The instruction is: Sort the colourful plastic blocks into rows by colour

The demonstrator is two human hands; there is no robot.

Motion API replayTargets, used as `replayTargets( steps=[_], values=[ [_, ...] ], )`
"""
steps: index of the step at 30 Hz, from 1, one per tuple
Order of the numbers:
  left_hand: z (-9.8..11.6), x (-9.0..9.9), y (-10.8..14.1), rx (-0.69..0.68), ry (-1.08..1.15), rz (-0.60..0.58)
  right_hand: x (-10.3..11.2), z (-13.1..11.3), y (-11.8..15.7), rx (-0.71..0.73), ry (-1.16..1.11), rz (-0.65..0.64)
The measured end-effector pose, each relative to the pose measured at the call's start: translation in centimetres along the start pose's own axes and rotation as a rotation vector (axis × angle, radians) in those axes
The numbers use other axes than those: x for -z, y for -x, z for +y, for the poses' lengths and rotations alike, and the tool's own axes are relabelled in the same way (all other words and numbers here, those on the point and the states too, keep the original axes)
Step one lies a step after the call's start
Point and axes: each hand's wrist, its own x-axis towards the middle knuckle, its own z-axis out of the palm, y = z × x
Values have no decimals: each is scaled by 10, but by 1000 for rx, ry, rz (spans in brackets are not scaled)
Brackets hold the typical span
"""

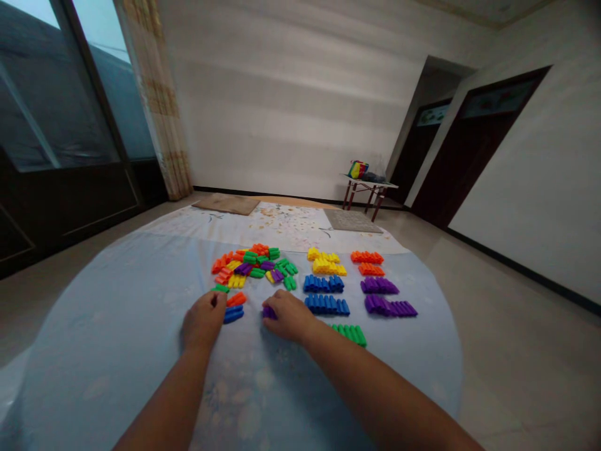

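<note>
Head view, right hand: the right hand (288, 316) has its fingers closed on a purple piece (268, 312), low over the cloth (141, 351); whether the piece touches the cloth, I cannot tell.
Purple piece, long axis: the fingers cover most of it, so its direction is not possible to read with certainty.
Purple piece, position: it shows at the left side of the right hand, in the space between the two hands; the right hand is the nearer one, since it grips it.
Left hand: the left hand (205, 321) has its fingers curled in; if something is held inside them, I cannot tell.
Blue pieces by the left hand: the loose blue pieces (233, 314) lie just to the right of its fingertips, with their long axis running mostly left to right; contact is not clear. An orange piece (236, 299) lies just beyond them.
Mixed pile: the pile (243, 269), of several colours, lies beyond both hands, its pieces pointing in different directions.
Purple rows: the nearer purple row (390, 307) and the farther purple row (379, 286) lie well to the right of the right hand; the pieces stand side by side, each long axis pointing roughly away from the person.
Blue row between: the nearer blue row (327, 305) lies between the right hand and the nearer purple row.
Green row: the green row (350, 334) is partly hidden behind the right forearm.
</note>
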Motion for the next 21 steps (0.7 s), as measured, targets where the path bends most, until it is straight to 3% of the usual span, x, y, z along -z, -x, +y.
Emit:
replayTargets(
  steps=[5, 9, 13, 16, 21],
  values=[
    [1, 3, 2, -12, 26, -25, -5, 1, -2, -10, 20, 38],
    [-3, 3, -1, -11, 57, -60, 7, -3, 3, -30, 42, 34],
    [-6, 0, -9, -3, 76, -93, 22, -11, 6, -46, 70, -124],
    [-9, -1, -12, 22, 53, -118, 22, -12, 1, -31, 125, -248],
    [-17, -3, -17, 19, 58, -139, 10, -1, 2, -40, 146, -68]
  ],
)
